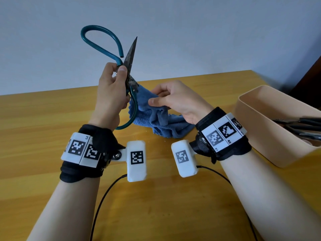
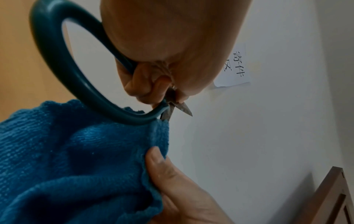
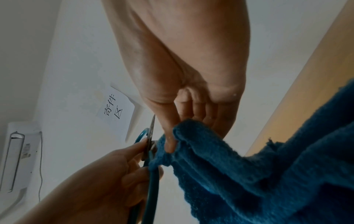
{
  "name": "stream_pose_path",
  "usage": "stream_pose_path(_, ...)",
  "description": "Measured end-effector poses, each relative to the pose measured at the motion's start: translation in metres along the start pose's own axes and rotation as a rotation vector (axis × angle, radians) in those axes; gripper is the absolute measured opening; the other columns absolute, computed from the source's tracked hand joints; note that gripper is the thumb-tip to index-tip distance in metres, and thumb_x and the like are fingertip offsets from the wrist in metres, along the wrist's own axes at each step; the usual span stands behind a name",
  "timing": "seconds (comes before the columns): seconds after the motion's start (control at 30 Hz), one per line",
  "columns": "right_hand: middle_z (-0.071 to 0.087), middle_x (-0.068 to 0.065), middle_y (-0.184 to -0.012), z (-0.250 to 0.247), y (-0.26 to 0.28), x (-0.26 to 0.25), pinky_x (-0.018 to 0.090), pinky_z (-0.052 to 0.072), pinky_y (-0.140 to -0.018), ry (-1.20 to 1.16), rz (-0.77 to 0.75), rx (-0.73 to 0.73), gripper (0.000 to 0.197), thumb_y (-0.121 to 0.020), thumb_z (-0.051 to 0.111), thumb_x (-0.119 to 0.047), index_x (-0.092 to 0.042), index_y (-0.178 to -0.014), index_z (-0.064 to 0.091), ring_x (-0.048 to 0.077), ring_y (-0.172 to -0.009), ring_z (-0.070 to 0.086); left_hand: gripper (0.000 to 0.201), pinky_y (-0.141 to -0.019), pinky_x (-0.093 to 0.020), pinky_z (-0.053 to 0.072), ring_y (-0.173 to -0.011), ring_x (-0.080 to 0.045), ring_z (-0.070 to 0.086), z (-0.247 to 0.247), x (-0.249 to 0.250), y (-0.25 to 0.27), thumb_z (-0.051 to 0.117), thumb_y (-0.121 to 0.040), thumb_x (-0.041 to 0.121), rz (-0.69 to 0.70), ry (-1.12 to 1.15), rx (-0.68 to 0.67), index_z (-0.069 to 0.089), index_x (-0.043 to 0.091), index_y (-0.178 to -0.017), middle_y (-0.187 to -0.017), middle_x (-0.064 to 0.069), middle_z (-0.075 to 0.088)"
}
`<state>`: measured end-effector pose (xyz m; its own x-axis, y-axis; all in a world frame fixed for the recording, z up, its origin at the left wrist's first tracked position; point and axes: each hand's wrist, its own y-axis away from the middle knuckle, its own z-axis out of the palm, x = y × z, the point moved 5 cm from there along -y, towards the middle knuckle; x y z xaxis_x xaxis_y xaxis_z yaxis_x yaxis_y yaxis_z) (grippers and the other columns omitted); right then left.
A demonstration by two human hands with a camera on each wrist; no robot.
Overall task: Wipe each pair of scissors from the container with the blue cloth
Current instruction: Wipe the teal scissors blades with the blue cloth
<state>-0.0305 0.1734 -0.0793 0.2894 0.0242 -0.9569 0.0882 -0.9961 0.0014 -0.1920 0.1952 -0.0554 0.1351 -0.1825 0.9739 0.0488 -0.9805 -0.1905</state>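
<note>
My left hand (image 1: 113, 87) grips a pair of teal-handled scissors (image 1: 129, 57) near the pivot and holds them upright, with one rusty blade pointing up and one handle loop above, the other loop (image 2: 63, 72) curving down past my wrist. My right hand (image 1: 171, 99) pinches the blue cloth (image 1: 156, 119) between thumb and fingers, bunched against the scissors just below the pivot. The cloth's lower part (image 3: 268, 174) trails down to the table. The second blade is hidden by the cloth and my fingers.
A beige container (image 1: 257, 119) stands at the right on the wooden table (image 1: 43, 119), with several dark-handled scissors (image 1: 302, 127) lying in it. Cables run from the wrist cameras toward the table's near edge. A white wall rises behind the table.
</note>
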Motion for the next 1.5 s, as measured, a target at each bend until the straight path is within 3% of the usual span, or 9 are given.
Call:
stream_pose_path(0.27,0.052,-0.004,-0.064,0.004,0.000,-0.002,0.016,0.039,-0.052,0.018,-0.028,0.076,0.026,-0.084,0.079,-0.029,-0.012,-0.077,0.062,0.007,-0.056,0.048,0.017,-0.040,-0.019,0.025,-0.047,-0.011,0.029,0.002,-0.001,0.000,0.041,-0.107,0.030,-0.015,0.018,-0.003,0.045,0.020,-0.095,-0.088,-0.011,0.044)
stream_pose_path(0.47,0.056,0.000,-0.070,0.003,0.000,-0.003,0.021,0.042,-0.057,0.016,-0.006,0.047,0.021,-0.084,0.079,-0.025,-0.015,-0.076,0.063,0.010,-0.062,0.052,0.015,-0.041,-0.021,0.022,-0.046,-0.012,0.026,-0.001,0.001,0.000,0.041,-0.107,0.029,-0.009,0.035,-0.009,0.044,0.017,-0.099,-0.088,-0.012,0.042)
stream_pose_path(0.63,0.054,-0.010,-0.061,-0.003,0.000,-0.001,0.019,0.041,-0.056,0.037,0.022,0.036,0.021,-0.089,0.074,-0.020,-0.015,-0.074,0.060,0.004,-0.055,0.050,0.015,-0.040,-0.022,0.020,-0.045,-0.012,0.022,0.000,0.002,0.001,0.041,-0.108,0.028,-0.007,0.032,-0.018,0.041,0.015,-0.099,-0.081,-0.011,0.037)
stream_pose_path(0.73,0.053,-0.008,-0.063,-0.009,-0.002,0.002,0.019,0.039,-0.056,0.083,0.040,0.082,0.022,-0.090,0.073,-0.019,-0.016,-0.074,0.058,0.005,-0.056,0.049,0.017,-0.039,-0.022,0.021,-0.044,-0.010,0.023,0.001,0.002,0.001,0.041,-0.108,0.028,0.005,0.006,-0.002,0.038,0.016,-0.096,-0.071,-0.001,0.035)
stream_pose_path(0.87,0.050,-0.002,-0.075,-0.022,-0.004,0.006,0.024,0.038,-0.061,0.115,0.030,0.226,0.015,-0.094,0.066,-0.016,-0.014,-0.083,0.055,0.012,-0.067,0.047,0.019,-0.041,-0.022,0.022,-0.044,-0.010,0.025,-0.003,0.003,0.000,0.040,-0.108,0.029,0.012,-0.032,0.019,0.038,0.018,-0.092,-0.075,-0.005,0.039)
stream_pose_path(1.0,0.065,0.014,-0.091,-0.028,-0.005,0.000,0.028,0.048,-0.072,-0.110,-0.071,0.324,0.011,-0.095,0.063,-0.014,-0.011,-0.104,0.067,0.015,-0.080,0.059,0.018,-0.042,-0.022,0.022,-0.044,-0.009,0.026,0.000,0.003,0.001,0.043,-0.107,0.029,0.009,-0.060,-0.058,0.042,0.017,-0.094,-0.077,-0.006,0.045)
stream_pose_path(1.13,0.074,0.017,-0.099,-0.015,0.001,-0.010,0.027,0.054,-0.077,-0.321,-0.138,0.184,0.020,-0.097,0.063,-0.016,0.000,-0.106,0.073,0.019,-0.090,0.069,0.019,-0.039,-0.017,0.027,-0.039,-0.004,0.032,0.015,0.006,0.010,0.042,-0.108,0.027,0.039,-0.094,-0.178,0.044,0.014,-0.094,-0.073,-0.006,0.048)
stream_pose_path(1.3,0.074,0.005,-0.083,-0.012,0.003,-0.009,0.025,0.055,-0.070,-0.459,-0.027,0.173,0.037,-0.098,0.061,-0.034,0.000,-0.099,0.075,0.011,-0.072,0.070,0.023,-0.039,-0.014,0.027,-0.042,-0.005,0.031,0.022,0.004,0.011,0.042,-0.109,0.029,0.072,-0.141,-0.197,0.043,0.019,-0.088,-0.078,-0.013,0.043)
stream_pose_path(1.5,0.070,0.010,-0.088,-0.007,0.001,-0.004,0.026,0.056,-0.068,-0.442,-0.048,0.150,0.018,-0.090,0.071,-0.011,0.002,-0.102,0.069,0.016,-0.076,0.068,0.024,-0.038,-0.014,0.027,-0.039,-0.002,0.033,0.024,0.006,0.013,0.042,-0.109,0.027,0.076,-0.116,-0.202,0.043,0.020,-0.086,-0.065,0.000,0.046)
